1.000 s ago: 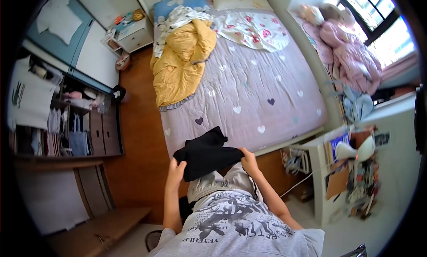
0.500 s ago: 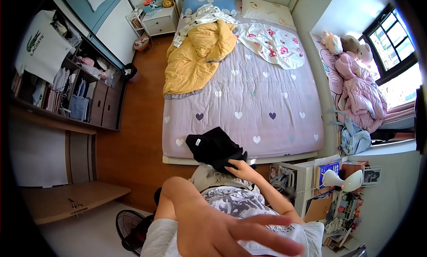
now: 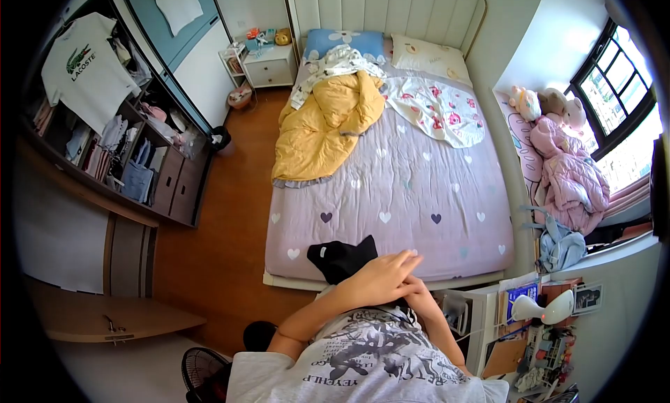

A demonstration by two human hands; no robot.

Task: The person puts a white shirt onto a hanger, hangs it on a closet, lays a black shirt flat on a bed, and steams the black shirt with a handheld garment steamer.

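Black, soft-looking fabric garment with a small white label (image 3: 342, 260) lies bunched at the foot of a wide bed with a lilac, heart-printed sheet (image 3: 419, 200); whether its full weight rests on the mattress or partly hangs from the hands cannot be told. The left hand (image 3: 384, 276) reaches across the body, its fingers fairly straight and close together, and overlaps the right hand (image 3: 419, 298), whose fingers are partly hidden; I cannot tell whether either has hold of the cloth. The likeliest trouble, I judge, is slipping: the garment sits right at the bed's edge, so a loose grip or a stray tug could let it slide onto the reddish-brown wooden floor (image 3: 227, 200). Crossed as they are, the hands could also hinder each other, one pinning fabric that the other pulls, which would twist or bunch it further. Its near part is covered by the left hand and forearm, so a crease or a turned-under edge there might go unnoticed. Being so close to the loose grey T-shirt with a dark print (image 3: 380, 368), the black cloth could be pinched together with the shirt's hem by mistake.
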